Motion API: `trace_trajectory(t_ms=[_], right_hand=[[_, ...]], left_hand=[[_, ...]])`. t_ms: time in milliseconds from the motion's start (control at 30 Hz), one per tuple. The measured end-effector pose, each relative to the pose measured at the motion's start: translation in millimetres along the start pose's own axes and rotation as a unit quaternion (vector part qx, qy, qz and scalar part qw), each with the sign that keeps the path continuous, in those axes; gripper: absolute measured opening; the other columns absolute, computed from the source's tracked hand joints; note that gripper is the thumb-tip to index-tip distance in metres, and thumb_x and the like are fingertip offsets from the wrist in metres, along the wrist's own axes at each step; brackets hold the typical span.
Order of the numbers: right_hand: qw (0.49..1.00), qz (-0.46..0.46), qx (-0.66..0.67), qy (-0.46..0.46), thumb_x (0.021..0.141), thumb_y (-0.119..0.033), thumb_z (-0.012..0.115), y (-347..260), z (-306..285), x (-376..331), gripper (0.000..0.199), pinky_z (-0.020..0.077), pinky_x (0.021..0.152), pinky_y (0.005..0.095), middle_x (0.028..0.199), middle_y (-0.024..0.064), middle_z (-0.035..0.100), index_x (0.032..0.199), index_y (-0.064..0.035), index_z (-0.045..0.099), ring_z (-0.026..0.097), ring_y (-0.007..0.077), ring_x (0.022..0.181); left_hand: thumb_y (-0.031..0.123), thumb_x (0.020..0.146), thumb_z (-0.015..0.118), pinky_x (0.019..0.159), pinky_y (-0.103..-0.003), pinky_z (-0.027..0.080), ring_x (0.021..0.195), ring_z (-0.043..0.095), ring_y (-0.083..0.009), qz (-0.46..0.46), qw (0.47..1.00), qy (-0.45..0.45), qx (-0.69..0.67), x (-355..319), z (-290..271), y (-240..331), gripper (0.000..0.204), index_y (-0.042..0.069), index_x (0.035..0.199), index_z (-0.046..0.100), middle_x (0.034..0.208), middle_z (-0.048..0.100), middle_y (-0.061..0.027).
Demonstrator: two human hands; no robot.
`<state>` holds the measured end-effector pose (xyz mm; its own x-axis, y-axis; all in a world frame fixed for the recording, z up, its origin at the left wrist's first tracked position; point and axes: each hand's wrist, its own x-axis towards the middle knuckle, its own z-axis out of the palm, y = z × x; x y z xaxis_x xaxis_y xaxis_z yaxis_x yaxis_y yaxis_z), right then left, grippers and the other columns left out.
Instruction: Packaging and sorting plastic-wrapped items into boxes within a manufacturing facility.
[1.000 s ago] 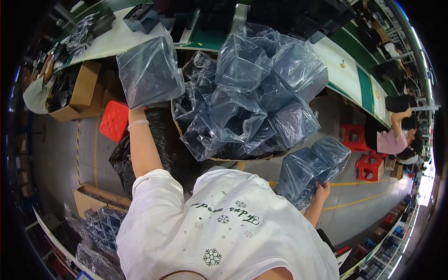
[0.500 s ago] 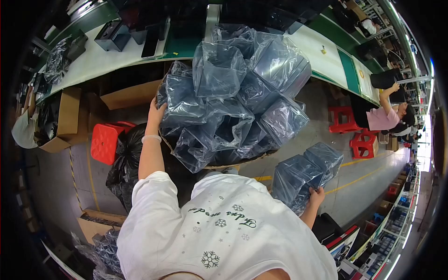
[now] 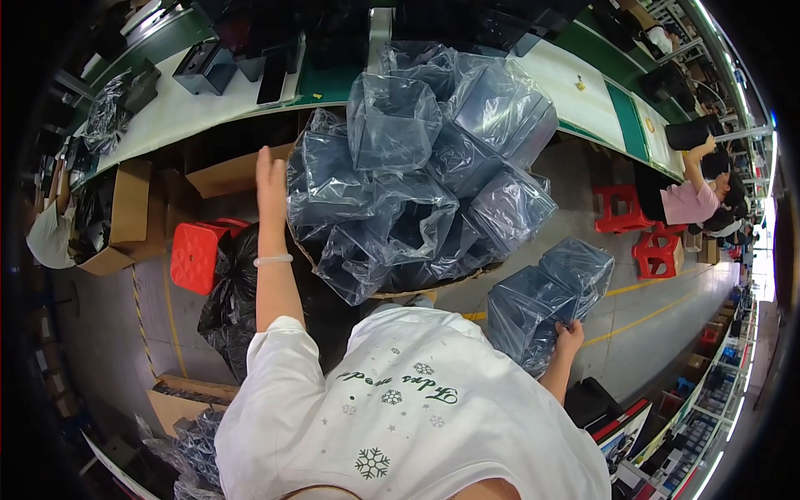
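Observation:
In front of me a large cardboard box (image 3: pixel 442 286) is heaped with several dark, box-shaped parts in clear plastic bags (image 3: pixel 392 125). My left hand (image 3: pixel 271 177) is beside the left edge of this heap, its fingers stretched out and holding nothing. At my right side, my right hand (image 3: pixel 569 336) grips the bag of two dark plastic-bagged boxes (image 3: pixel 533 312), which hang low by my hip. The fingertips of that hand are partly hidden by the crumpled film.
Beyond the heap runs a workbench (image 3: pixel 558 87) with a dark casing (image 3: pixel 204 67) on it. Left stand a red stool (image 3: pixel 193 258), a black bag (image 3: pixel 229 312) and an open carton (image 3: pixel 129 208). Red stools (image 3: pixel 658 254) and a seated person (image 3: pixel 692 200) are at the right.
My left hand has come off the heap's left edge and reaches slightly farther forward, fingers straightened. My right hand keeps its grip on the bagged boxes, which have barely moved.

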<state>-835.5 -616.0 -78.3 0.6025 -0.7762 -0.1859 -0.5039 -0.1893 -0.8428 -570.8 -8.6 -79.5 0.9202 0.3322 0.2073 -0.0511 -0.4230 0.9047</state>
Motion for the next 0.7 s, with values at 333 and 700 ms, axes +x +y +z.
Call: trace_trajectory(t_ms=[333,700], right_hand=[[0.999,-0.039,-0.035,-0.009,0.069,0.012,0.057,-9.8,9.0,-8.9,0.017,0.0371,0.06,0.0207,0.071,-0.003,0.054,0.075,-0.0039,0.054,0.048,0.0069,0.065],[0.966,-0.126,-0.225,-0.005,0.067,-0.006,0.061,-95.9,77.3,-66.3,0.013,0.0448,0.066,0.0363,0.077,0.0181,0.06,0.079,-0.0022,0.058,0.059,0.0335,0.074]], left_hand=[[0.021,0.084,0.057,0.102,-0.036,0.028,0.121,0.039,-0.0308,0.096,0.992,0.023,0.074,-6.5,25.2,38.2,0.05,-0.001,0.127,0.04,0.129,0.042,-0.0179],[0.007,0.073,0.062,0.085,-0.036,0.044,0.094,0.056,-0.0279,0.381,0.708,-0.56,-0.199,-158.1,170.2,256.1,0.025,0.003,0.098,0.06,0.099,0.06,-0.0111]])
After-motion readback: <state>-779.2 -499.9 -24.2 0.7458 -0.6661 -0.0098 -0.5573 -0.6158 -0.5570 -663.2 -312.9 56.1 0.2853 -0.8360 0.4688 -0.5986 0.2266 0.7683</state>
